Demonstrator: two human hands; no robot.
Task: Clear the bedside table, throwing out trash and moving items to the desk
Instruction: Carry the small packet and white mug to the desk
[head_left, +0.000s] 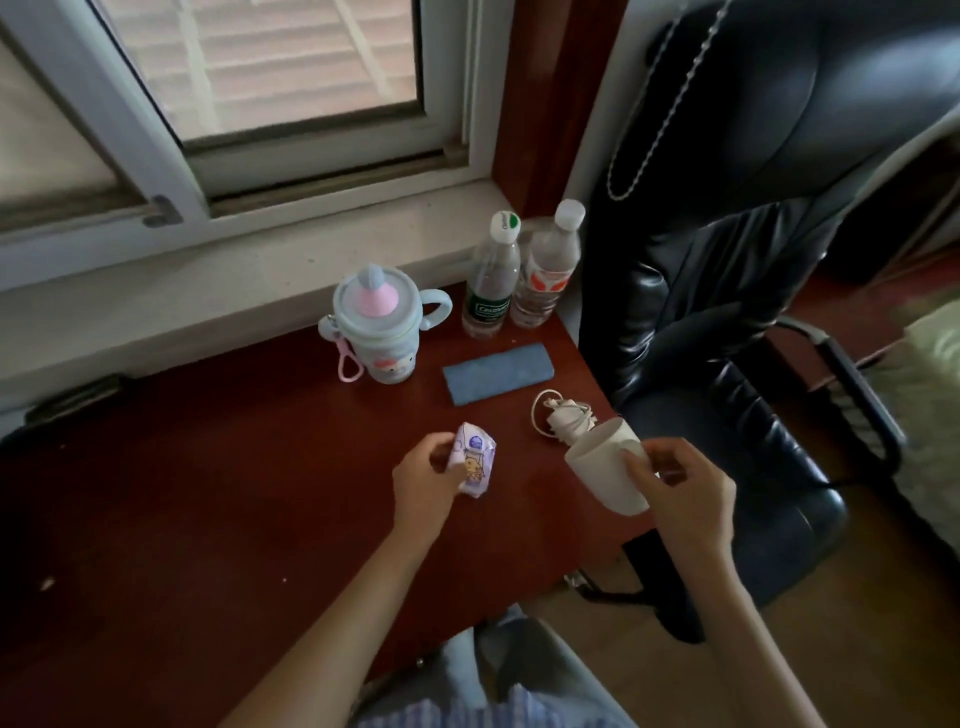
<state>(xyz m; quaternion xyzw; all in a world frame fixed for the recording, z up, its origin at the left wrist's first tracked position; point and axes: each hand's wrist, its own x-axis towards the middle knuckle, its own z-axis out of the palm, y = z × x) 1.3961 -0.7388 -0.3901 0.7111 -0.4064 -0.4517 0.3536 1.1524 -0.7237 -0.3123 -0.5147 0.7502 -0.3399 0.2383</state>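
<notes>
My left hand grips a small crumpled purple and white packet just above the dark red table top. My right hand holds a white paper cup, tilted with its mouth toward the far left, over the table's right edge. Behind the cup lies a white charger with coiled cable. A folded blue cloth lies flat further back. A pale blue child's sippy cup with a pink spout stands left of it. Two clear plastic water bottles stand at the back right corner.
A black leather office chair stands close against the table's right side, a bead chain hanging over its back. A white window sill and window run behind the table. Wooden floor shows at the lower right.
</notes>
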